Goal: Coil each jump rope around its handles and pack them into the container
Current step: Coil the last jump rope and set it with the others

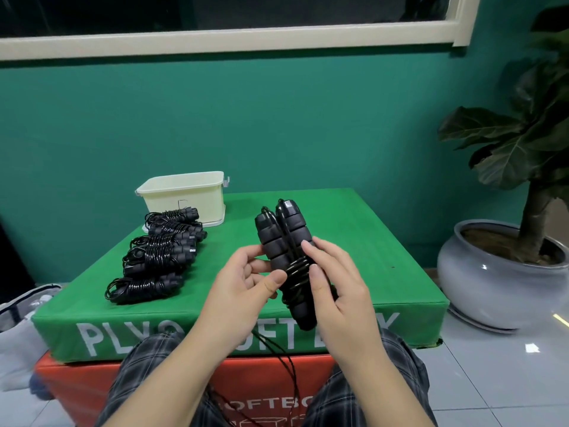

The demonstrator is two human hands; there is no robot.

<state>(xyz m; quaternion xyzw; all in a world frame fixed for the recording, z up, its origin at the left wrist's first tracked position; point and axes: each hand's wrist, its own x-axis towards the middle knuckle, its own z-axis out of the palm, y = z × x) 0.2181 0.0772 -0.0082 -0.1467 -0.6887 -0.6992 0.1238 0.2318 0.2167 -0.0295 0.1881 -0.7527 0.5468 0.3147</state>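
Two black jump rope handles (281, 238) lie side by side, pointing up and away above the green plyo box (354, 241). A few turns of black cord (297, 271) wrap their middle. My right hand (331, 283) grips the handles from the right, thumb on the coil. My left hand (246, 278) pinches the cord and handle at the left. The loose cord (284, 365) hangs down between my knees. Several coiled jump ropes (157, 257) lie in a row on the box's left. The cream container (184, 195) stands at the back left.
A red soft box (77, 389) sits under the green one. A large potted plant in a grey pot (498, 272) stands on the tiled floor at right. White bags (18, 328) lie at the left. A green wall is behind.
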